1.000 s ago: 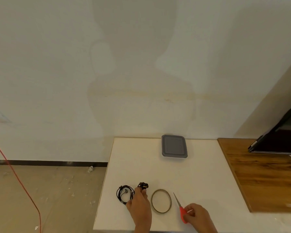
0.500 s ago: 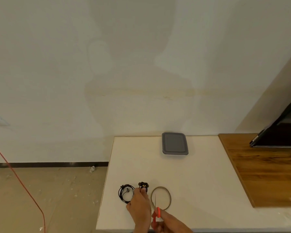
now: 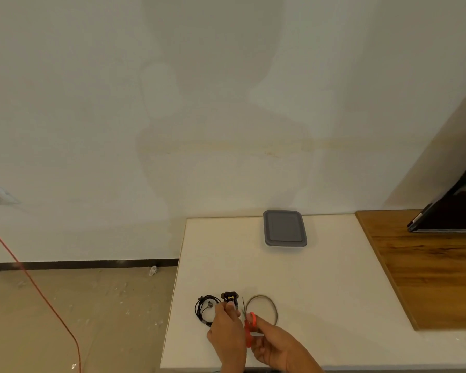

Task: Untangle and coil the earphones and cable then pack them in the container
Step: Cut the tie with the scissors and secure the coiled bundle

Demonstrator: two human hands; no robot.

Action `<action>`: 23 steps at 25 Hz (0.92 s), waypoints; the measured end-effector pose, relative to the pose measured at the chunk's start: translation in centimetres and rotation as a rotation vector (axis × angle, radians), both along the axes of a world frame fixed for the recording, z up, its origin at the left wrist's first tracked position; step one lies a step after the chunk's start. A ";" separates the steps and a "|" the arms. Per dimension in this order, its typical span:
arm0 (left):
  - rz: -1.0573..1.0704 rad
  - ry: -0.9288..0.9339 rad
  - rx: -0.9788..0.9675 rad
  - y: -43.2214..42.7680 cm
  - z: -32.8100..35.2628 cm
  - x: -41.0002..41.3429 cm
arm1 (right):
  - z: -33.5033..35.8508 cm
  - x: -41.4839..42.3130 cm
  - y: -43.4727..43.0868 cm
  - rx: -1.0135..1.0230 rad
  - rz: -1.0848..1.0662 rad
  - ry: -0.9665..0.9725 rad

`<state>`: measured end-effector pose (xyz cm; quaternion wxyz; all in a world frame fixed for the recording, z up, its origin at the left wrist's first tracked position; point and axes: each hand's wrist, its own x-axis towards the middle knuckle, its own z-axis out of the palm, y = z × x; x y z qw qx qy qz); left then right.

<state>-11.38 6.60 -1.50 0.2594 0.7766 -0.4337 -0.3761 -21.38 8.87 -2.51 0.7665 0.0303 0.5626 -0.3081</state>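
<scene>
Near the tabletop's (image 3: 334,292) front edge I see the black earphones (image 3: 205,309) loosely looped. The left hand's (image 3: 226,335) fingers pinch a small black bundle (image 3: 229,296) just beside them. The right hand (image 3: 277,345) grips red scissors (image 3: 249,328) (blades up) by a grey coil (image 3: 261,295). The container (image 3: 285,228) sits lidded at the back edge, so I judge nothing is packed yet.

Black earphones (image 3: 203,305) lie coiled at seven o'clock; olive cable (image 3: 261,295) forms a ring at six. Grey-lidded container (image 3: 285,228), closed, sits at twelve o'clock.
</scene>
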 end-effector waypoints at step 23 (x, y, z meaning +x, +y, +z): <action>0.236 0.801 -0.005 -1.5 7.8 0.8 | 2.0 1.4 2.4 -0.530 0.866 1.499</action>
